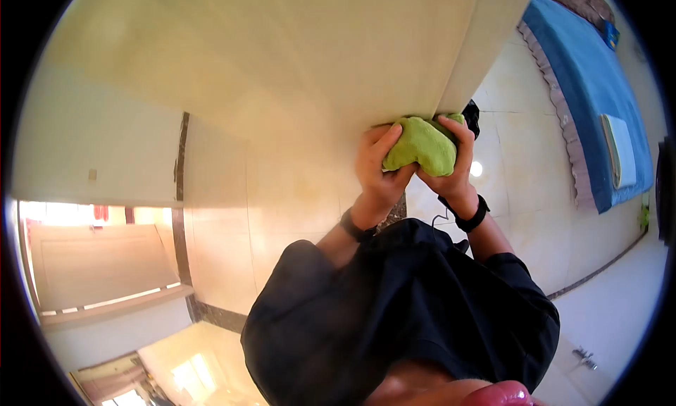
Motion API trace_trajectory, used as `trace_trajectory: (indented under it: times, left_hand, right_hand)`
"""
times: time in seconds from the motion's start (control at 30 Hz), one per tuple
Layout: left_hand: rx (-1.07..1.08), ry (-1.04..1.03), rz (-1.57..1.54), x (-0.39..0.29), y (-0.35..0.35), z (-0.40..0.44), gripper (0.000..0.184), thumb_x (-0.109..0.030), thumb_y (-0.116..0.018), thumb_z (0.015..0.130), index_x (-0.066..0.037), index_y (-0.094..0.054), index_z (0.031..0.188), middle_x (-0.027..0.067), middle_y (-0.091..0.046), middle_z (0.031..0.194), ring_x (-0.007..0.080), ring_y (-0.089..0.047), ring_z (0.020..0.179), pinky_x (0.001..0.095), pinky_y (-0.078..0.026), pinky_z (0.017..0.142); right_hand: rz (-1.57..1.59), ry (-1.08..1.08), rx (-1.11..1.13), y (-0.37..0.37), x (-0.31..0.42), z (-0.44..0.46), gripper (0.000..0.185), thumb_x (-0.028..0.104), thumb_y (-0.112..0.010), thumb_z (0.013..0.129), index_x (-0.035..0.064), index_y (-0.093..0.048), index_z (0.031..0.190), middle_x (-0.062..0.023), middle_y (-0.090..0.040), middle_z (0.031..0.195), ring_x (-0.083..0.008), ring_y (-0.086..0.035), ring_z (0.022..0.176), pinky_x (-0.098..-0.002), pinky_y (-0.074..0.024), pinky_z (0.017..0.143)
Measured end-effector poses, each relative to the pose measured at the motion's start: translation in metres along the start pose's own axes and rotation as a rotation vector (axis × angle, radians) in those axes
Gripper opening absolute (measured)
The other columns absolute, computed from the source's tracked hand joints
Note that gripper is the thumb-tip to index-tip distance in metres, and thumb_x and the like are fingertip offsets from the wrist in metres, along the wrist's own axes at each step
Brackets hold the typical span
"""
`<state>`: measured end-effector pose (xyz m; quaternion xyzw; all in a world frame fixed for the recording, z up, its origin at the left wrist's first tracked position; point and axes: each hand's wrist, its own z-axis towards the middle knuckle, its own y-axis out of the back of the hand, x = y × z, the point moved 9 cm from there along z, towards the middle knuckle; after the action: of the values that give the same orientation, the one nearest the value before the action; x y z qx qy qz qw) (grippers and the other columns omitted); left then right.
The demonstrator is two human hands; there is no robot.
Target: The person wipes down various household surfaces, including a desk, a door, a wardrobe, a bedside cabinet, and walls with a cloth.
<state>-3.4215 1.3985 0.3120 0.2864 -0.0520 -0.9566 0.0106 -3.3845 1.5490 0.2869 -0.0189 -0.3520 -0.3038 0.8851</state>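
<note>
A folded green cloth is bunched between my two hands, in front of my chest. My left hand grips its left side, with the thumb along the top. My right hand holds the other side, its thumb also over the cloth. The far side of the cloth lies at the lower end of a pale door-like panel, near its narrow edge. Whether it presses on that surface I cannot tell. The fingers behind the cloth are partly hidden.
On the right stands a bed with a blue cover and a folded pale cloth on it. A black object is just beyond my right hand. Pale floor tiles spread around me. A wooden door is at left.
</note>
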Motion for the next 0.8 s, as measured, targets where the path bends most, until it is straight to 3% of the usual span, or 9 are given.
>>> trace_trajectory:
  times: [0.13,0.27,0.4,0.5,0.6,0.8]
  left_hand:
    - [0.020,0.104,0.037,0.024,0.002,-0.030,0.066,0.006,-0.078,0.063,-0.007,-0.057,0.124,0.0169,-0.062,0.110,0.0327,-0.064,0.094,0.0368,-0.054,0.077]
    - [0.086,0.125,0.126,0.045,-0.002,-0.062,0.069,0.005,-0.079,0.061,-0.010,-0.056,0.124,0.0148,-0.062,0.110,0.0338,-0.064,0.094,0.0376,-0.054,0.076]
    - [0.140,0.153,0.155,0.053,-0.006,-0.075,0.068,0.003,-0.080,0.062,-0.010,-0.056,0.124,0.0142,-0.063,0.110,0.0331,-0.063,0.096,0.0383,-0.054,0.078]
    - [0.080,0.159,0.134,0.045,-0.003,-0.064,0.065,0.003,-0.079,0.063,-0.009,-0.056,0.123,0.0149,-0.062,0.110,0.0332,-0.063,0.097,0.0377,-0.053,0.080]
    - [0.005,0.119,0.103,0.020,0.002,-0.028,0.063,0.004,-0.077,0.065,-0.007,-0.056,0.123,0.0166,-0.061,0.109,0.0332,-0.063,0.097,0.0369,-0.052,0.081]
    - [-0.089,0.053,0.011,-0.011,0.003,0.015,0.057,0.007,-0.072,0.070,-0.003,-0.056,0.123,0.0179,-0.060,0.110,0.0306,-0.062,0.098,0.0362,-0.051,0.084]
  right_hand:
    - [-0.089,-0.030,0.065,-0.011,-0.019,-0.027,0.077,0.010,-0.082,0.059,0.0021,-0.047,0.128,-0.0204,-0.055,0.117,-0.0375,-0.057,0.106,-0.0444,-0.0467,0.092]
    - [-0.052,-0.126,0.038,-0.023,-0.045,-0.060,0.071,0.008,-0.079,0.065,0.0008,-0.046,0.128,-0.0196,-0.055,0.116,-0.0363,-0.058,0.104,-0.0419,-0.0468,0.091]
    - [0.031,-0.299,0.078,-0.033,-0.077,-0.094,0.081,0.000,-0.073,0.059,0.0029,-0.039,0.133,-0.0188,-0.052,0.123,-0.0310,-0.056,0.111,-0.0405,-0.0446,0.097]
    - [-0.002,-0.166,0.097,-0.028,-0.060,-0.071,0.083,-0.002,-0.070,0.060,0.0016,-0.036,0.136,-0.0180,-0.052,0.123,-0.0308,-0.056,0.111,-0.0398,-0.0444,0.098]
    - [0.068,0.006,0.056,-0.016,-0.016,-0.016,0.083,0.007,-0.081,0.064,0.0019,-0.039,0.137,-0.0183,-0.054,0.120,-0.0312,-0.058,0.106,-0.0395,-0.0469,0.092]
    - [0.113,0.011,0.004,-0.005,0.007,0.015,0.096,0.007,-0.083,0.065,-0.0003,-0.030,0.145,-0.0167,-0.051,0.124,-0.0277,-0.057,0.108,-0.0373,-0.0464,0.092]
